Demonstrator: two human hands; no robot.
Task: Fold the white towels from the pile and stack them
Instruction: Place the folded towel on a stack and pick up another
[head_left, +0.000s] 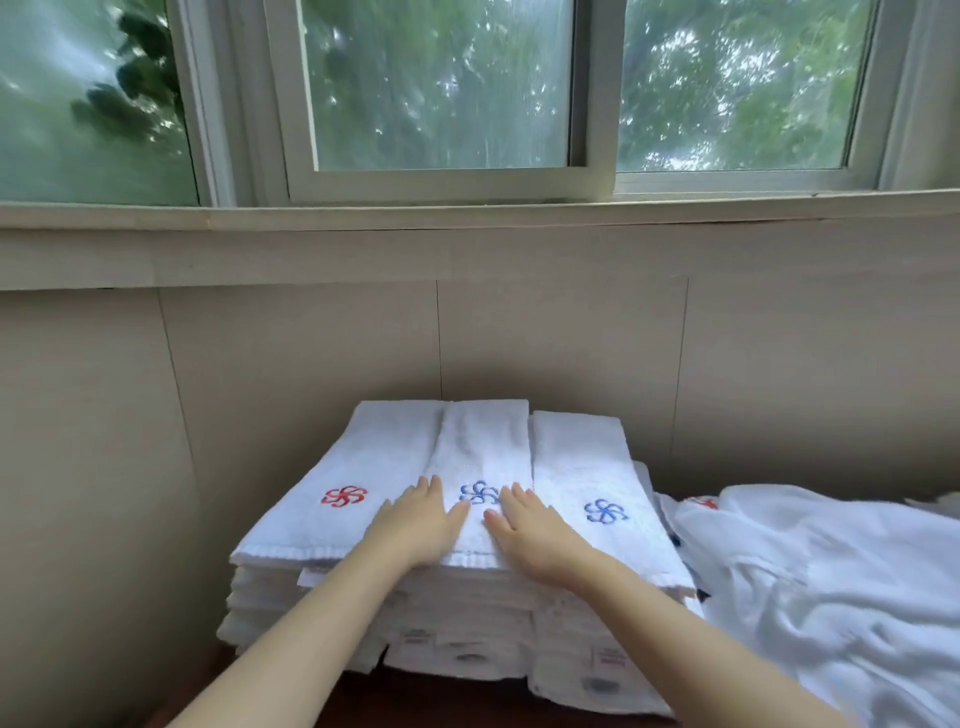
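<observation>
A tall stack of folded white towels (447, 618) stands against the wall. Three folded towels lie side by side on top: a left one with a red emblem (363, 467), a middle one with a blue emblem (483, 447) and a right one with a blue emblem (587, 467). My left hand (421, 525) rests flat with straight fingers on the middle towel's left edge. My right hand (530, 530) lies flat on its right edge. A loose pile of unfolded white towels (831, 587) spreads out to the right.
A beige panelled wall (311, 364) rises directly behind the stack, with a window sill (467, 218) and sliding windows above. A dark wooden surface (415, 701) shows under the stack at the bottom edge.
</observation>
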